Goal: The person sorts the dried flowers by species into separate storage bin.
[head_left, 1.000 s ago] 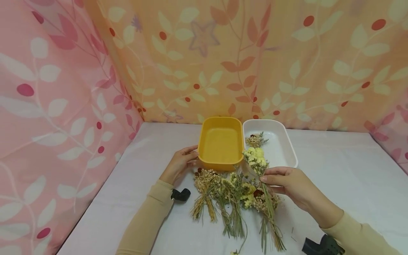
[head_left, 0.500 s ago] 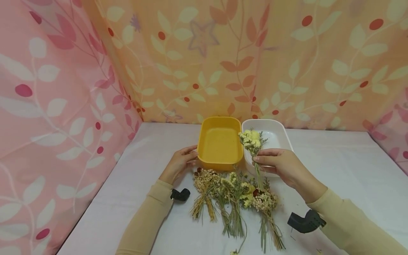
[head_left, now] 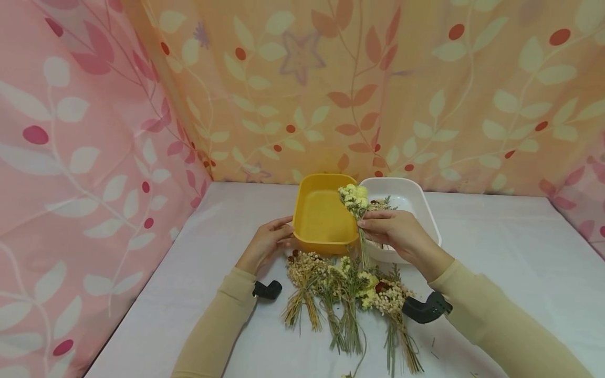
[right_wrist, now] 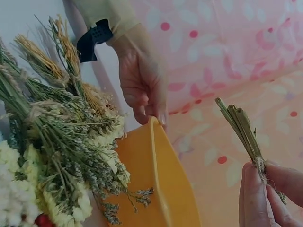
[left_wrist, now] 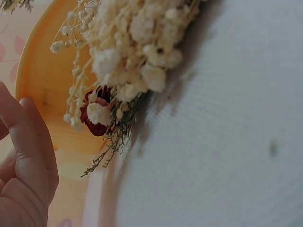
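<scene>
In the head view my right hand (head_left: 394, 231) pinches the stems of a small dried-flower bunch (head_left: 355, 198) with pale yellow heads. The flowers overlap the right side of the yellow container (head_left: 326, 247). In the right wrist view a thin twine binding shows between thumb and fingers, with cut stems (right_wrist: 239, 123) sticking out. My left hand (head_left: 268, 241) has its fingers at the left rim of the yellow container, lightly bent and touching it. The left wrist view shows those fingers (left_wrist: 35, 142) against the yellow wall, close to cream blossoms and a dark red rosebud (left_wrist: 97, 116).
Several tied dried-flower bunches (head_left: 350, 310) lie in a row before the containers. A white container (head_left: 432, 226) stands to the right of the yellow one, with another bunch (head_left: 378, 203) inside it. Patterned cloth (head_left: 302, 105) hangs behind the table (head_left: 501, 252).
My right hand has carried the yellow-flowered bunch up from the row, over the white container, then left toward the yellow one. My left hand has stayed at the yellow container's rim.
</scene>
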`<state>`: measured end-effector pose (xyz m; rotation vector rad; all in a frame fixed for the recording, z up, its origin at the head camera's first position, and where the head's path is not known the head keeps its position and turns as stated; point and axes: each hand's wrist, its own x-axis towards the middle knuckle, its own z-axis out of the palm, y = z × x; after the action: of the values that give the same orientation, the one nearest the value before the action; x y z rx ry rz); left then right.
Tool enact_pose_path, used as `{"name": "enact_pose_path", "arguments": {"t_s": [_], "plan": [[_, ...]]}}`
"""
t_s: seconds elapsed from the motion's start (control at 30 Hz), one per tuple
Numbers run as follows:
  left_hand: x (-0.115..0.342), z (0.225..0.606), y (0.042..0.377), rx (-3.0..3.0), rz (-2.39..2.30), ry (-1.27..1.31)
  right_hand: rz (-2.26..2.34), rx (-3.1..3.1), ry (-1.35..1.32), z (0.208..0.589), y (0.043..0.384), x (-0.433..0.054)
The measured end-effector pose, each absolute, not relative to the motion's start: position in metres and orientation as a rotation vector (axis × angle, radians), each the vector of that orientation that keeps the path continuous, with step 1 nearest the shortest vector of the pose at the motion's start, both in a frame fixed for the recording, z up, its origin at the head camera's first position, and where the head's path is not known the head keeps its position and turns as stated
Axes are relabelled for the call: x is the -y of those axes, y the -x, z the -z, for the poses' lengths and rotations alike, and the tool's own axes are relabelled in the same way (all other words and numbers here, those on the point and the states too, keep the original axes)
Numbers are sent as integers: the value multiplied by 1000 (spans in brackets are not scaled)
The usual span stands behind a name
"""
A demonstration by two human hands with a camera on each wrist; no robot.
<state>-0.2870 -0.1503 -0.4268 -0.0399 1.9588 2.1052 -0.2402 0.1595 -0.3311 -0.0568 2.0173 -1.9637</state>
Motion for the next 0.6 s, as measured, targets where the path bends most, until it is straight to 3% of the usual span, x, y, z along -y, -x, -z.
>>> {"name": "enact_pose_path", "arguments": {"t_s": [0.6], "plan": [[149, 428, 289, -1946, -2123, 67, 2041, -1947, -54, 337, 279, -119]]}}
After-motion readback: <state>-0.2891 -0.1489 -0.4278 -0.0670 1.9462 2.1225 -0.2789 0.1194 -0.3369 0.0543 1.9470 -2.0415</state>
